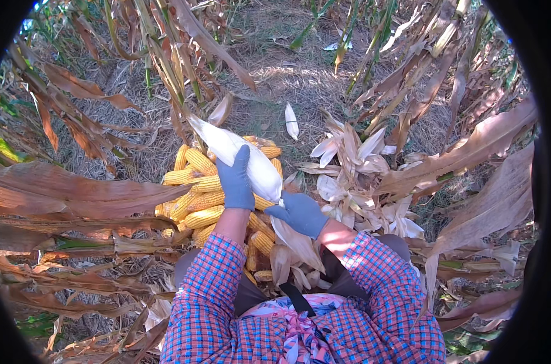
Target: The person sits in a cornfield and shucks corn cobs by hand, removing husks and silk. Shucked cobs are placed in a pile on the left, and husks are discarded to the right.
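Both of my hands wear grey work gloves. My left hand point(237, 182) grips an ear of corn in its pale husk point(264, 175), thumb laid along its side. The ear slants from upper left down to the right. At its lower end my right hand point(301, 214) is closed around the stalk end, and a loose dry husk leaf point(296, 241) hangs beneath that hand. Below and left of the ear lies a heap of bare yellow corn cobs point(204, 217), partly hidden by my hands and forearms.
A pile of stripped dry husks point(348, 182) lies on the right. One pale husk piece point(291, 121) rests on the straw-covered ground ahead. Dry corn stalks point(154, 54) stand at upper left, and broad brown leaves point(75, 191) reach in from the left and right point(466, 150).
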{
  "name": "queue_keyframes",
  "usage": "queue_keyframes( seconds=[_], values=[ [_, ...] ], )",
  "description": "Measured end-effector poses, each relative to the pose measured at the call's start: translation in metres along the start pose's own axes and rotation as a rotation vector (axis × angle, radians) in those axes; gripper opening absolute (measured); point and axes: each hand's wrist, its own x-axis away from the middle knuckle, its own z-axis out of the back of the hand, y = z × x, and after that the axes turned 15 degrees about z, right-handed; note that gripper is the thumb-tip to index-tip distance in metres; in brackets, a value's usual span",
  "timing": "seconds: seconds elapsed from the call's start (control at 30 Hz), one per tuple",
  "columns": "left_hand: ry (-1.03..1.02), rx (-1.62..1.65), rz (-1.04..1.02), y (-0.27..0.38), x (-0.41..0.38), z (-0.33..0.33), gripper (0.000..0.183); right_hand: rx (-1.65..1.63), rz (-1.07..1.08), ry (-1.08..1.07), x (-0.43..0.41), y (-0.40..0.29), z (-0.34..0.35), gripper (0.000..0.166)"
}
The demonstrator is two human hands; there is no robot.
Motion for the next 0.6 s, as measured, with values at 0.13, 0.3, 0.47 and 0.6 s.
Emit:
queue_keyframes(
  seconds=[0.13,0.3,0.47,0.6],
  values=[
    [-0.227,-0.351,0.345,0.001,0.010,0.003,0.060,0.052,0.213,-0.293,0.012,-0.018,0.002,0.061],
    [-0.484,-0.286,0.773,0.010,0.018,0.012,0.057,-0.005,0.457,-0.319,0.019,-0.052,0.016,0.062],
    [-0.654,-0.344,0.687,-0.009,0.027,0.005,0.058,-0.352,0.509,-0.474,0.028,-0.033,-0.005,0.032],
    [-0.169,0.081,0.530,-0.005,-0.004,0.026,0.055,-0.465,0.144,-0.294,0.018,-0.035,0.042,0.049]
  ],
)
